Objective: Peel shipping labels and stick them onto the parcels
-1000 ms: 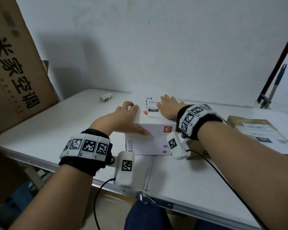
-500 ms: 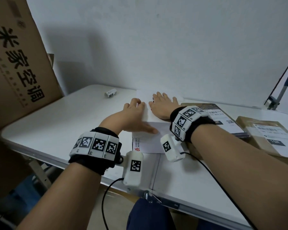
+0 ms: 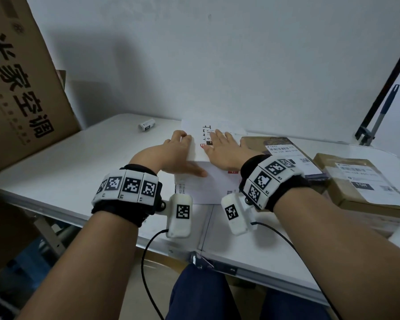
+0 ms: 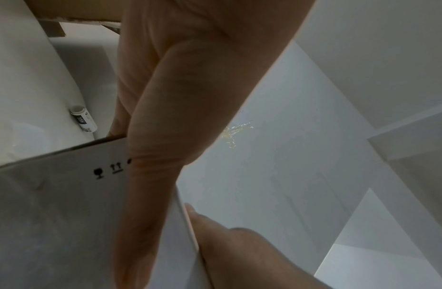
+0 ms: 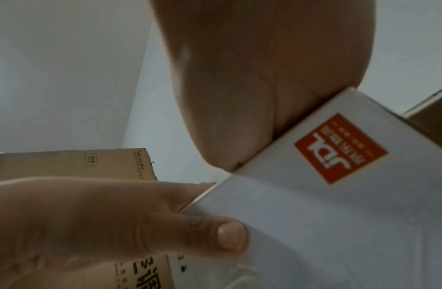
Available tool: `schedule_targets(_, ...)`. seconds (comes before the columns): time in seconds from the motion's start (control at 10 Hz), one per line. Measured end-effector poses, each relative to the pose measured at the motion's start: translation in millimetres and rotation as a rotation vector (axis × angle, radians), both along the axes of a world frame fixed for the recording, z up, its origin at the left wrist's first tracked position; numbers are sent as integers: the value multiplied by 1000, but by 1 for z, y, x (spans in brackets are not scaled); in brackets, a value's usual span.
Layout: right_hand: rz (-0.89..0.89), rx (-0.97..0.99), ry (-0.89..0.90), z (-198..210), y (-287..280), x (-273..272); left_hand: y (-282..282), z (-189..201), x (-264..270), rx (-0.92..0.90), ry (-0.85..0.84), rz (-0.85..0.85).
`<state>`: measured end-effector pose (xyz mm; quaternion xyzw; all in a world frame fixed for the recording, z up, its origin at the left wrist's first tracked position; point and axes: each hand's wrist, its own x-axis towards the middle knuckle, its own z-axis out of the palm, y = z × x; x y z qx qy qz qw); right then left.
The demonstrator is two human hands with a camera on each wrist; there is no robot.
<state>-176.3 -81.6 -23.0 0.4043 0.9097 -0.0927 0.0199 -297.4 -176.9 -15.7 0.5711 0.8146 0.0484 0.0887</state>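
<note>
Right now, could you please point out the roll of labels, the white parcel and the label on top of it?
roll of labels [image 3: 147, 124]: head view, middle of its side.
white parcel [image 3: 208, 187]: head view, bare front face.
label [image 3: 207, 134]: head view, its uncovered printed part.

Packing room: labelled parcels [image 3: 346, 197], folding table [image 3: 67, 172].

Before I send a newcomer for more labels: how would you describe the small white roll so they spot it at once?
Start at the white folding table, by the tall brown cardboard carton with black characters at its left end. Near the table's far edge, left of the white cardboard parcel, lies a small white roll. It is the only cylinder among flat boxes.
</note>
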Motion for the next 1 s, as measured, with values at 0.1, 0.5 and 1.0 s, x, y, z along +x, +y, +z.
schedule_targets(0.1, -8, -5, 1, 2, -3, 6, 0, 0, 0, 1, -20, 2)
schedule_targets(0.5, -115, -87, 81, 2, 0, 28, -3, 2, 0, 19, -57, 11)
schedule_targets(1.0, -155, -104, 434, 30, 32, 82, 0, 21, 5, -39, -51, -39)
